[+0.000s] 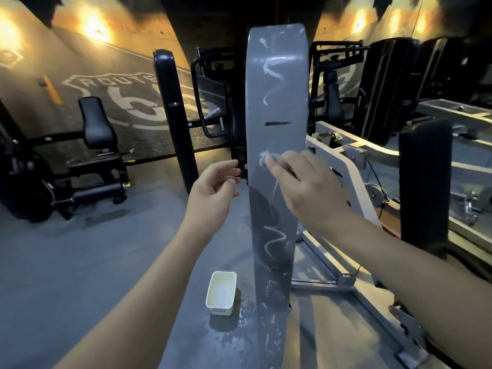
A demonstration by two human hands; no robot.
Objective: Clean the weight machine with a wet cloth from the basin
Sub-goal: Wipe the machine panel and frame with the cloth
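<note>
Rising at frame centre from a grey, water-splashed floor (80, 262), with a Route 66 mural (127, 94) and warm lamps at upper left: the weight machine's grey panel (277, 115), streaked with pale smears. Pressed to its middle, a blurred cloth (265, 159) pinched in the right hand (306, 185); left hand (213, 189) just beside, fingers loosely spread, holding nothing. Lower centre, white basin (221, 310) near the panel's foot; black pad (424, 187) at right overlapping the white frame (348, 166).

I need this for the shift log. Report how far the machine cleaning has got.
Done: the cloth is out of the basin, and the floor beside it is splashed. In hand: the right hand holds the cloth against the grey panel at mid-height, while the left hand hovers open. Left: white streaks show above and below it.
</note>
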